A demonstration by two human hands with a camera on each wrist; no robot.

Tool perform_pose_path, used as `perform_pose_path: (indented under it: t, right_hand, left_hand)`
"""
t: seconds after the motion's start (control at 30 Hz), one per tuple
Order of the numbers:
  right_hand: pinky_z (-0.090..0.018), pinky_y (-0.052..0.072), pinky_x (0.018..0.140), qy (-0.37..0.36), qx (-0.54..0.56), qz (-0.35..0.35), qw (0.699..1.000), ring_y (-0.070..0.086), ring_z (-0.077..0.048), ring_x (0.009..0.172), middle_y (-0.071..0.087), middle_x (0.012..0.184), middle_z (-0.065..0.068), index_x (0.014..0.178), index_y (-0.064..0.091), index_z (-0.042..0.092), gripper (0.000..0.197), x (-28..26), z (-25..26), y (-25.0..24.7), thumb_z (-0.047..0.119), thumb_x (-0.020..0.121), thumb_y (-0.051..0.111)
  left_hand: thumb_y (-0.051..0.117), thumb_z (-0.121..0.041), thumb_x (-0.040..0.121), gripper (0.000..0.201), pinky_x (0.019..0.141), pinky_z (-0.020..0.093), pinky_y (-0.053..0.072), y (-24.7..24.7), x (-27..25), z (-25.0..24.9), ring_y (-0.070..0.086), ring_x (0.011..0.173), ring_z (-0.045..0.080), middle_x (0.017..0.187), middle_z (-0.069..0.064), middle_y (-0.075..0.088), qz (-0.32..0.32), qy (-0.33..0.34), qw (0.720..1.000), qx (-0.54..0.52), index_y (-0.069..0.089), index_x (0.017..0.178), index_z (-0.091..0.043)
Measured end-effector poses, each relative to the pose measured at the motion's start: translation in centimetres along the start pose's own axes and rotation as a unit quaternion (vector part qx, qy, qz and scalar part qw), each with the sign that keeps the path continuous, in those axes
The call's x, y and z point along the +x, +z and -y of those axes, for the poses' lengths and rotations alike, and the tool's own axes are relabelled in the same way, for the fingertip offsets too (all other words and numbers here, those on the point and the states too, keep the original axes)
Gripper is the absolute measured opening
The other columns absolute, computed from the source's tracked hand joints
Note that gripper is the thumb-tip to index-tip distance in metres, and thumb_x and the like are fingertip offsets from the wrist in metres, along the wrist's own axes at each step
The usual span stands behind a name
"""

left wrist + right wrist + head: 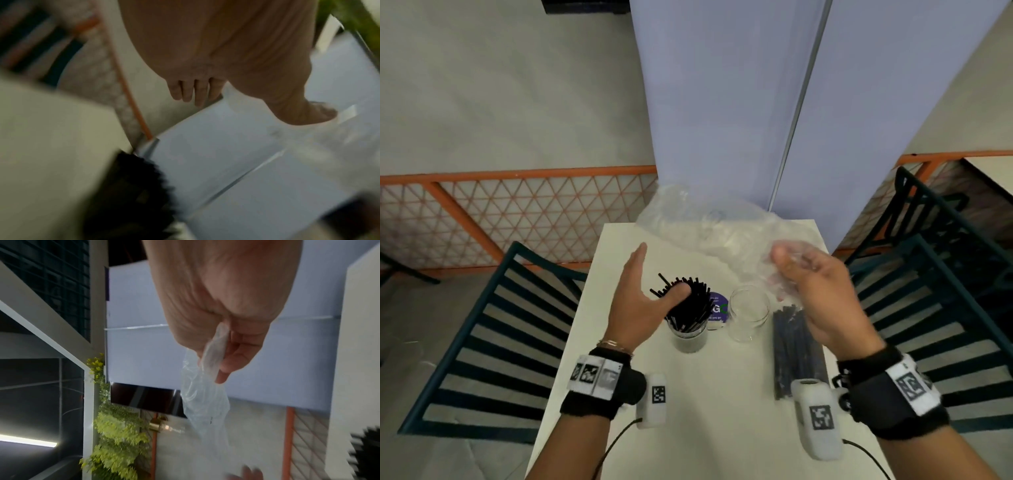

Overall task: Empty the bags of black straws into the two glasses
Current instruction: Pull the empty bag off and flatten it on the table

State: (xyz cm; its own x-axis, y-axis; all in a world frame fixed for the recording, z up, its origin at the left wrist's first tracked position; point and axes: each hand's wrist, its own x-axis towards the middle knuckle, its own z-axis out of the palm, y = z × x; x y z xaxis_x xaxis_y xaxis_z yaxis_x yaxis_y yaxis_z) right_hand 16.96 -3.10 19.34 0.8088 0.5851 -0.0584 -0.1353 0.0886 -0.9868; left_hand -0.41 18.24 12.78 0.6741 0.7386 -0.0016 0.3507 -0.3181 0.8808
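One glass (pixel 689 337) on the tabletop (pixel 709 428) is packed with black straws (pixel 685 305); the second glass (pixel 748 313) beside it stands empty. The right hand (pixel 815 291) pinches a limp, emptied clear bag (pixel 709 226). The left hand (pixel 640 301) is spread, holding nothing. A full bag of straws (pixel 796 353) lies unopened beside the empty glass. I judge the task about half done.

The white table (pixel 709 428) carries two clear glasses, one full of black straws (pixel 688 329) and one empty (pixel 748 313), two plastic bags, one empty clear one (pixel 709 226) and one sealed with black straws (pixel 796 353), and one round purple coaster (pixel 717 308), flanked by two dark slatted chairs (pixel 493 342).
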Motion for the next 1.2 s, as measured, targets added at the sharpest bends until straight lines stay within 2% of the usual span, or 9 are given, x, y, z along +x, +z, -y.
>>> perform_pose_path:
  t: [0.1, 0.2, 0.37, 0.5, 0.7, 0.87, 0.93, 1.03, 1.2]
  right_hand:
    - [-0.034, 0.051, 0.062, -0.039, -0.014, -0.043, 0.998, 0.067, -0.016, 0.066, 0.080, 0.096, -0.001, 0.115, 0.072, 0.004, 0.037, -0.3, 1.1, -3.1, 0.030, 0.089, 0.072]
    - [-0.038, 0.051, 0.070, -0.034, -0.041, -0.070, 0.996, 0.069, -0.014, 0.070, 0.081, 0.098, -0.002, 0.114, 0.074, 0.007, 0.032, -0.9, 1.0, -5.0, 0.029, 0.092, 0.070]
    - [-0.042, 0.055, 0.082, -0.009, -0.055, -0.093, 0.994, 0.071, -0.021, 0.084, 0.083, 0.102, -0.004, 0.106, 0.079, 0.013, 0.016, -1.8, -0.7, -6.3, 0.022, 0.098, 0.070]
    - [-0.032, 0.062, 0.082, 0.005, -0.064, -0.078, 0.995, 0.074, -0.019, 0.092, 0.082, 0.102, -0.004, 0.094, 0.082, 0.018, 0.014, -2.4, -1.3, -6.1, 0.020, 0.099, 0.069]
    - [-0.032, 0.062, 0.089, -0.002, -0.064, -0.008, 0.998, 0.075, -0.024, 0.104, 0.081, 0.110, -0.007, 0.105, 0.080, 0.011, 0.025, -2.6, -1.6, -5.9, 0.030, 0.096, 0.067]
    - [-0.027, 0.059, 0.084, -0.008, -0.069, 0.027, 0.997, 0.075, -0.021, 0.105, 0.081, 0.111, -0.006, 0.110, 0.079, 0.013, 0.027, -2.3, -1.6, -5.8, 0.031, 0.094, 0.066]
    - [-0.027, 0.061, 0.083, -0.007, -0.065, 0.037, 0.997, 0.074, -0.024, 0.109, 0.080, 0.114, -0.008, 0.115, 0.078, 0.012, 0.028, -2.1, -1.8, -6.1, 0.027, 0.096, 0.065]
    - [-0.037, 0.059, 0.095, 0.007, -0.069, 0.055, 0.996, 0.073, -0.030, 0.113, 0.080, 0.116, -0.009, 0.118, 0.077, 0.009, 0.030, -2.2, -2.1, -6.5, 0.025, 0.096, 0.065]
    - [-0.043, 0.057, 0.100, 0.025, -0.107, 0.073, 0.991, 0.074, -0.028, 0.112, 0.080, 0.115, -0.006, 0.115, 0.078, 0.011, 0.023, -2.5, -2.6, -7.1, 0.020, 0.101, 0.063]
  left_hand:
    - [0.043, -0.091, 0.081, 0.124, 0.133, 0.040, -0.001, 2.9, 1.5, 3.2, -0.014, 0.165, 0.017, 0.179, -0.001, -0.012, 0.073, 0.031, 0.968, 0.239, 0.002, 0.170, -0.015]
    - [-0.010, -0.098, 0.070, 0.136, 0.132, 0.037, -0.007, 5.8, 2.1, 5.8, -0.013, 0.165, 0.025, 0.178, 0.011, -0.012, 0.148, 0.031, 0.934, 0.323, 0.001, 0.169, -0.006]
    - [0.024, -0.070, 0.101, 0.095, 0.133, 0.034, -0.004, 6.8, 2.5, 5.5, -0.008, 0.166, 0.020, 0.179, 0.007, -0.007, 0.084, 0.055, 0.957, 0.273, 0.004, 0.170, -0.008]
    - [-0.007, -0.089, 0.083, 0.118, 0.135, 0.042, -0.001, 7.5, 2.6, 6.6, -0.005, 0.166, 0.027, 0.179, 0.011, -0.004, 0.138, 0.083, 0.910, 0.381, 0.009, 0.170, -0.011]
    - [-0.019, -0.089, 0.080, 0.121, 0.135, 0.044, -0.002, 7.6, 2.5, 6.8, -0.004, 0.166, 0.027, 0.179, 0.011, -0.001, 0.153, 0.085, 0.905, 0.388, 0.008, 0.170, -0.011]
    - [0.026, -0.048, 0.110, 0.055, 0.119, 0.042, 0.034, 4.6, 0.4, 1.5, 0.050, 0.140, 0.025, 0.157, 0.004, 0.053, -0.073, 0.011, 0.997, 0.006, 0.047, 0.154, -0.021]
    - [0.022, -0.064, 0.109, 0.063, 0.109, 0.038, 0.042, 2.4, -0.5, -0.9, 0.064, 0.127, 0.020, 0.149, 0.005, 0.063, -0.066, -0.088, 0.954, -0.280, 0.058, 0.142, -0.023]
    - [0.038, -0.092, 0.084, 0.104, 0.115, 0.055, 0.043, -1.3, -0.8, -2.7, 0.065, 0.133, 0.033, 0.145, 0.014, 0.067, 0.021, -0.141, 0.814, -0.563, 0.064, 0.142, -0.009]
    - [0.057, -0.045, 0.106, 0.036, 0.108, 0.051, 0.053, -2.7, -1.4, -5.9, 0.075, 0.107, 0.023, 0.111, 0.004, 0.083, 0.011, -0.064, 0.965, -0.254, 0.081, 0.116, -0.020]
